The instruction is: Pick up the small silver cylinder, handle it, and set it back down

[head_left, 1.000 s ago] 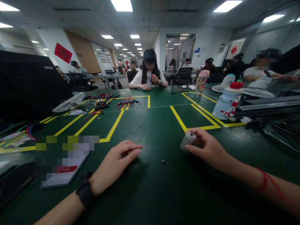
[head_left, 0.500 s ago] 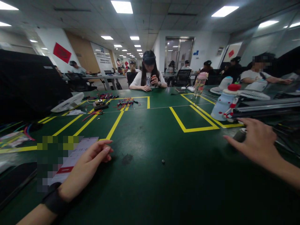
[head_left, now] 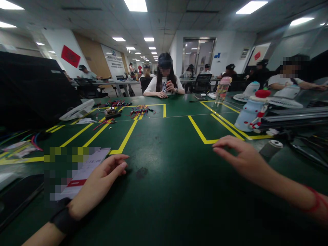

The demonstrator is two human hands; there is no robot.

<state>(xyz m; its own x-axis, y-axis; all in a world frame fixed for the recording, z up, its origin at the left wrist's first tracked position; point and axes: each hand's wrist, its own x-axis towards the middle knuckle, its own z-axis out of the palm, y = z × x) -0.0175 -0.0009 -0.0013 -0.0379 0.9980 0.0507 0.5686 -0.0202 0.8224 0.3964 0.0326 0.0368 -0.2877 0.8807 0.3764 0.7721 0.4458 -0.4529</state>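
Observation:
My left hand (head_left: 109, 174) rests on the green table beside a phone-like panel (head_left: 88, 167) with a lit pale screen, partly under my wrist. Its fingers are loosely curled, the thumb apart from the index finger, and nothing shows in it. My right hand (head_left: 234, 153) is over the table at the right, its thumb and fingertips drawn together. Anything between them is hidden. Behind that wrist a grey cylinder (head_left: 271, 148) with a pale metal end lies partly covered by my forearm.
Wire bundles (head_left: 140, 111) and small parts lie at the back left, near a white fan (head_left: 78, 110). A blue bottle with a red top (head_left: 249, 114) and metal rails (head_left: 294, 118) are at the right. A person (head_left: 164, 80) sits opposite, past yellow tape lines (head_left: 126, 136).
My right hand has moved left, away from the grey cylinder, and its fingers have closed. The small dark ring on the table no longer shows. My left hand has stayed in place.

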